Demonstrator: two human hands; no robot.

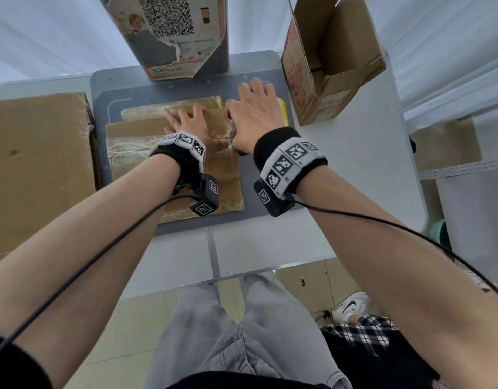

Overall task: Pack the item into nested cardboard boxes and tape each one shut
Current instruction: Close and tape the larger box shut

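Packing spot in a plain work room, white folding table (354, 153) with a grey mat (270, 192), worn taped cardboard boxes (40, 164) all round, white curtain (45, 37) behind, metal shelf (464, 167) beside, tiled floor (130, 318)

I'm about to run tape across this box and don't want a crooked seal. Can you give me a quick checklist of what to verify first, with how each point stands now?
1. Flaps held down: ok. The left hand presses flat on top of the cardboard box.
2. Tape dispenser in hand: ok. The right hand grips something yellow and blue at the box's right edge, probably the tape dispenser.
3. Tape end stuck to the box: cannot tell, the right hand hides it.
4. Box seated on the grey mat: ok.
5. Next larger box ready: ok, an open box stands at right.
6. Item inside: cannot tell, the flaps are shut.
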